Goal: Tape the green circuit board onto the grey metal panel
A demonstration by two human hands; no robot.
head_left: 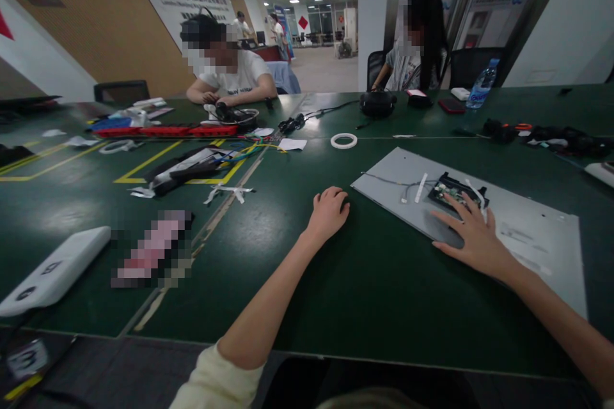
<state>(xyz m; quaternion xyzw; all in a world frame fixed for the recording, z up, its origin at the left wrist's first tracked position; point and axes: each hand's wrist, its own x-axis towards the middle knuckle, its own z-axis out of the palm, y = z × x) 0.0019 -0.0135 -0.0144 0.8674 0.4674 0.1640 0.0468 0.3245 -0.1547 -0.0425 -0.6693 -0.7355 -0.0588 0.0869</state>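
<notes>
My right hand (472, 236) lies flat on a grey metal panel (537, 230), fingers spread, fingertips touching a small black module with a green circuit board (453, 190). Thin grey wires and white tape strips (421, 187) run across the panel to the left of the module. My left hand (330, 211) rests on the dark green table (374, 294) just left of the panel's corner, its fingers curled under; nothing shows in it.
A white tape roll (343, 140) lies beyond the panel. At left are a white device (52, 271), a cable bundle (192, 166) and a red power strip (165, 131). Two people sit across the table, near a black headset (378, 103) and a water bottle (482, 84).
</notes>
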